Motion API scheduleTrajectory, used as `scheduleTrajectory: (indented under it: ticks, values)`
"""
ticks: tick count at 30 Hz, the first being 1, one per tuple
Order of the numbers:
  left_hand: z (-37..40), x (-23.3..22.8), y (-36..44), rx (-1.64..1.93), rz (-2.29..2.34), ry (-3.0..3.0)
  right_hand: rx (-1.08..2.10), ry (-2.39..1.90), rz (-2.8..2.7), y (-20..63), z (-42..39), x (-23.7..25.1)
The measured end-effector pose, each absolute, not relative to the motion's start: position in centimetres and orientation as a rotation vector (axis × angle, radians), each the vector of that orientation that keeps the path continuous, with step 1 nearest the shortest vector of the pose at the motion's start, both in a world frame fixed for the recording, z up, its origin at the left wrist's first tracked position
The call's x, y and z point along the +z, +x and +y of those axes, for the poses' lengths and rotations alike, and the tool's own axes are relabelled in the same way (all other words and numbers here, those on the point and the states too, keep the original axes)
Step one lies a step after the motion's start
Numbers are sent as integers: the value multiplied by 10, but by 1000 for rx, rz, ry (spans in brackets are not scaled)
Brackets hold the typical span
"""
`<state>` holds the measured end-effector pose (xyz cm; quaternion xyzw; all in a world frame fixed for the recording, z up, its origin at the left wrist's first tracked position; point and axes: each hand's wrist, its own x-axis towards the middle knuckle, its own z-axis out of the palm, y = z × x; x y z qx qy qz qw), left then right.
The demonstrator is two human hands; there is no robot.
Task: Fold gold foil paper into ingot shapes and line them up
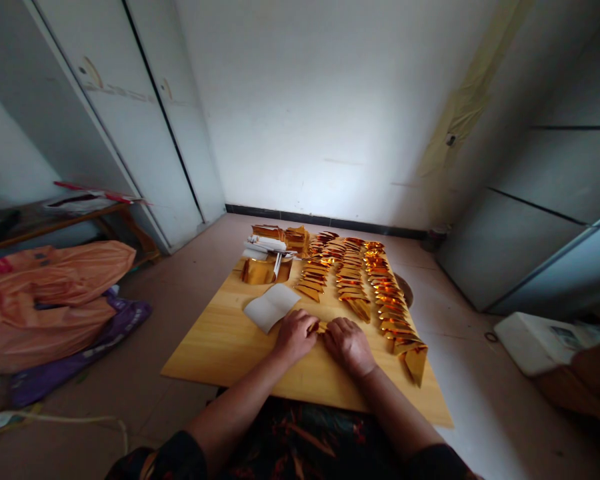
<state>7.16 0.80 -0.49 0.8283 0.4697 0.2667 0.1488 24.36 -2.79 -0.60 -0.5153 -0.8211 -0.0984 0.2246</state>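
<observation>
- The left hand (294,335) and the right hand (349,345) are lying close together on the wooden board (220,347), near its front edge, and both are pressing down on one small gold foil piece (322,327).
- Only a little corner of this foil piece is showing between the two hands, so I cannot tell how it is folded at this moment.
- Both hands are curled over the piece with the fingers bent. They are pinching and pressing it rather than being fully clenched, and they are holding nothing else.
- Just beside the left hand, a white sheet of paper (271,306) is lying flat on the board. It is apart from the foil piece.
- Behind the hands, three long rows of folded gold pieces (353,277) are lying on the board, overlapping each other. The right row is reaching almost to the front edge.
- At the far left part of the board, a stack of unfolded gold sheets (260,270) is waiting, with some white and gold bundles (275,240) behind it.
- In my judgement, a large part of the folding is already done, because the rows are long, but the stack shows that many sheets are still remaining.
- On the floor at the left, orange plastic bags (55,293) are lying well apart from the board.
</observation>
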Motion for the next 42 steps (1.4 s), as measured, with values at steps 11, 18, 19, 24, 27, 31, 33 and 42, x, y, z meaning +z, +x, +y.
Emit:
scheduleTrajectory:
  ticks: [11,18,19,24,27,31,33,42]
  values:
    - [9,-8,71,752,1362,2384,-225,-1447,-2269,246,-30,-3]
    - [10,-14,74,784,1350,2421,-307,-1402,-2289,234,-24,3]
    - [10,-15,74,792,1345,2413,-311,-1396,-2296,233,-23,3]
    - [12,-14,70,865,1259,2286,-325,-1413,-2292,234,-19,0]
    - [13,-15,69,882,1222,2236,-337,-1414,-2276,237,-21,0]
    - [12,-18,71,899,1248,2206,-338,-1372,-2276,233,-21,0]
    - [11,-19,72,905,1254,2209,-331,-1349,-2282,231,-21,1]
    - [8,-17,74,879,1211,2409,-338,-1385,-2260,232,-22,4]
